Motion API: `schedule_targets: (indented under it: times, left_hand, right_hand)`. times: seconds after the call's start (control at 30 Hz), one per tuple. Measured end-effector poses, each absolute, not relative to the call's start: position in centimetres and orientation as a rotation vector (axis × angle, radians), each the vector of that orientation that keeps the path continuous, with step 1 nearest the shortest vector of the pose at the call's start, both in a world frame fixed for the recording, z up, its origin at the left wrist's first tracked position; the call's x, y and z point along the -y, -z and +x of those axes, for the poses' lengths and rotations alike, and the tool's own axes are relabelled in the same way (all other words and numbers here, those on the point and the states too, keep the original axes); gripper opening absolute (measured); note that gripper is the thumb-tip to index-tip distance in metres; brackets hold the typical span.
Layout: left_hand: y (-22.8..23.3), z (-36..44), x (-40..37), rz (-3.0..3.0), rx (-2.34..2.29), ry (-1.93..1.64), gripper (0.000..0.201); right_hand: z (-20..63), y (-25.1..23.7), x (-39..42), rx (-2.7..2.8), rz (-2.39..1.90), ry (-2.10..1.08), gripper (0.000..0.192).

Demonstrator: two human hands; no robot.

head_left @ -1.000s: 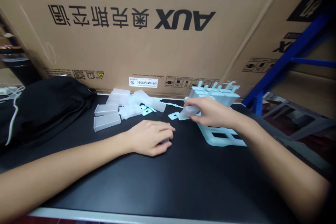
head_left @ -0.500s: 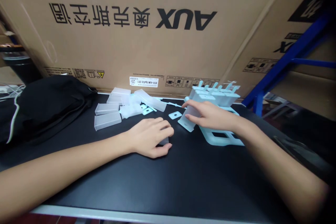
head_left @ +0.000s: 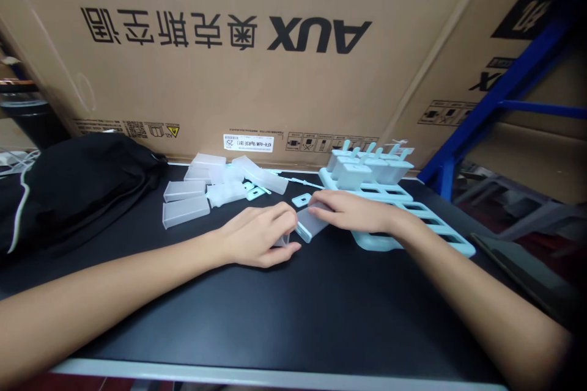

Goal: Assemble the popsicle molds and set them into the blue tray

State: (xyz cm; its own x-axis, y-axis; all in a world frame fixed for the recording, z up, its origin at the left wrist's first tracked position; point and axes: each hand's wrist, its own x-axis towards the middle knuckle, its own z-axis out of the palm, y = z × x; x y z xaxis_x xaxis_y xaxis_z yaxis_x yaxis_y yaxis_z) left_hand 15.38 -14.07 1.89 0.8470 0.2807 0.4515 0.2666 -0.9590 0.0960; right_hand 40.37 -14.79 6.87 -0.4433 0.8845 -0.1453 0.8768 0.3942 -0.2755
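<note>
My right hand [head_left: 351, 212] holds a translucent plastic mould cup [head_left: 308, 225] low over the black table [head_left: 284, 317], its open end turned toward my left hand. My left hand [head_left: 261, 237] rests on the table, fingers curled around a small clear piece that is mostly hidden under them; its fingertips nearly touch the cup. A pale blue ice-pop tray [head_left: 413, 220] lies just right of my right hand, with several filled moulds and stick handles [head_left: 371, 165] standing at its far end. A small blue lid piece [head_left: 301, 200] lies just beyond the cup.
A loose pile of translucent cups [head_left: 206, 186] lies at the back left of the table. A black bag [head_left: 77, 186] sits at far left. Large cardboard boxes [head_left: 238, 55] wall off the back. A blue metal rack [head_left: 499, 98] stands at right.
My right hand has brought the cup left and down from the tray to meet my left hand. The left hand stayed put, its fingers lifting slightly toward the cup.
</note>
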Motion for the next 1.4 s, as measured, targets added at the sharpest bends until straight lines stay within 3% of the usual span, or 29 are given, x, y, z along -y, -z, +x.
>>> schedule_targets:
  times: [0.3,0.43,0.7,0.97,1.23,1.4]
  left_hand:
    - [-2.2,15.5,14.2,3.072,-0.496,-0.574,0.010]
    - [-2.0,15.4,14.2,3.017,-0.499,-0.656,0.008]
    - [-2.0,15.5,14.1,3.123,-0.399,-0.592,0.002]
    - [-2.3,15.4,14.2,3.127,-0.367,-0.553,0.002]
    - [-2.0,15.1,13.8,2.821,-0.053,-0.857,0.026]
    - [-1.6,14.9,13.4,2.619,-0.140,-0.950,0.035]
  right_hand:
    - [41.2,-3.4,12.7,2.522,-1.539,0.099,0.047]
    - [41.6,-2.6,11.9,2.515,-1.655,0.046,0.048]
    - [40.5,-4.4,12.0,2.480,-1.544,0.122,0.031]
    - [39.3,-4.9,10.5,2.604,-1.519,-0.119,0.028]
    - [39.7,-4.9,10.8,2.504,-1.627,-0.255,0.020]
    - [39.4,-4.8,11.1,2.494,-1.622,-0.199,0.020]
